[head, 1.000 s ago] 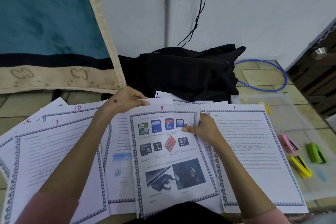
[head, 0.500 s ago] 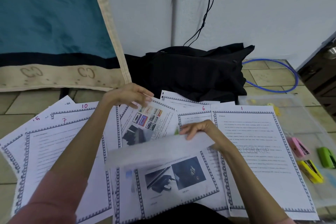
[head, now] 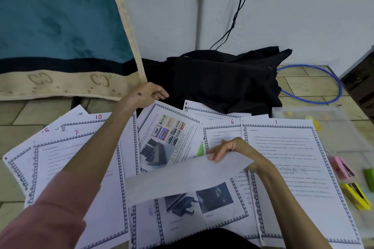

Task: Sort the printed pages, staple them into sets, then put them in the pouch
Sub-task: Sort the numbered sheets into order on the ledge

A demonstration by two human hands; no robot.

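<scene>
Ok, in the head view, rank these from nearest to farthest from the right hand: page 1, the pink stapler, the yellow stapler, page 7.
1. Page 1: directly beside the right hand, on its right.
2. Pink stapler: farther right, past page 1's edge.
3. Yellow stapler: right and nearer the person.
4. Page 7: far left, beyond the left arm.

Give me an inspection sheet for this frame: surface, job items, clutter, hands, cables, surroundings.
Surface: tiled floor, largely covered by paper.
Job's things: printed pages fanned out, hand-numbered 1, 6, 7, 10; pink stapler, yellow stapler and green stapler on clear pouch.
Clutter: black garment.
Hands: left hand holds the top edge of a tilted picture page; right hand pinches a folded-over sheet.
Cables: black cord on wall; blue cable looped on floor.
Surroundings: white wall, teal blanket.
</scene>
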